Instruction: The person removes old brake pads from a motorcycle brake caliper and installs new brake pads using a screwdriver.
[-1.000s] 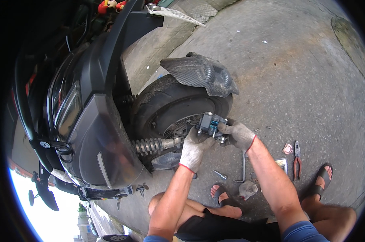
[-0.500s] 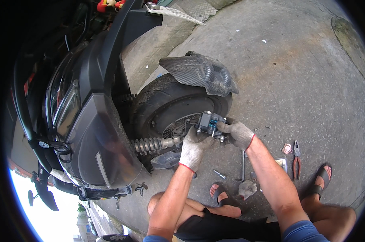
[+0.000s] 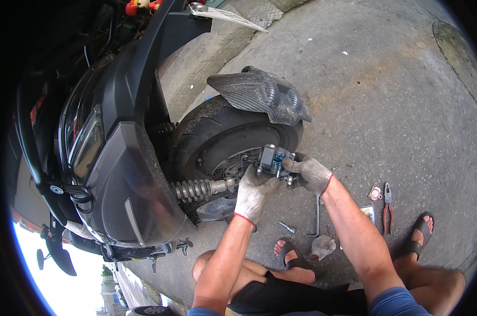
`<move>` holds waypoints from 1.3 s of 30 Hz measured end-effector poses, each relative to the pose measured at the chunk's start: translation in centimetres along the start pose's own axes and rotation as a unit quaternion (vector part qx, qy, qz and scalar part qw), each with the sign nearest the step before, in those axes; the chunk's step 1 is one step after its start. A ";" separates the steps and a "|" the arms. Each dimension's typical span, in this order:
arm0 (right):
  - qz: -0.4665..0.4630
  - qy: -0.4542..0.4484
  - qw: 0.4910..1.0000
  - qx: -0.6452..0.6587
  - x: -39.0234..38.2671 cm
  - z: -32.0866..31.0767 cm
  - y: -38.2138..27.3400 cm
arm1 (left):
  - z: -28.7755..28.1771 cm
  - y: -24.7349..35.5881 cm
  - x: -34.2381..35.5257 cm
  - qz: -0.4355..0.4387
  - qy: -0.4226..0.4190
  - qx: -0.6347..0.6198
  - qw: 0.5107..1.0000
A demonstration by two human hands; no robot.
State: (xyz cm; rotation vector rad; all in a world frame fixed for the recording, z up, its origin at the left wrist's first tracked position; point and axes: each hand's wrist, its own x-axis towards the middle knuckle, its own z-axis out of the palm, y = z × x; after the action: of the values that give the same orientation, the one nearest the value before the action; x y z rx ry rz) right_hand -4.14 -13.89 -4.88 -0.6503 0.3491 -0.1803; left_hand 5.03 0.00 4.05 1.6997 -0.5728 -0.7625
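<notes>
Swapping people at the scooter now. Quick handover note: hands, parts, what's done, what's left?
Left hand: gloved, gripping the brake caliper from below.
Right hand: gloved, on the caliper's right side.
The caliper is held at the rear wheel, beside the disc; I cannot tell whether it is bolted on or loose.
On the concrete near the right forearm: an L-shaped wrench, a loose bolt, pliers with red handles, a crumpled rag.
Done: tools laid out, caliper in hand.
Left: probably settling the caliper and dealing with that bolt; check first.
</notes>
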 end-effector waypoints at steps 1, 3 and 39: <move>-0.002 0.000 1.000 0.005 0.1 -0.1 0.1 | 0.1 0.0 0.0 -0.001 -0.001 -0.001 1.000; -0.005 0.000 1.000 0.010 0.2 -0.2 0.2 | 0.3 0.3 -0.1 -0.008 0.006 -0.005 1.000; -0.024 0.014 0.999 -0.024 0.2 0.1 0.4 | -1.5 -2.0 0.1 0.031 -0.043 -0.026 0.998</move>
State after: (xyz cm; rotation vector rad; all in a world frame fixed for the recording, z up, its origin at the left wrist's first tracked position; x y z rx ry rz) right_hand -3.86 -13.58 -5.07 -0.7053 0.3655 -0.2272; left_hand 6.19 1.39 2.28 1.6010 -0.6569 -0.8020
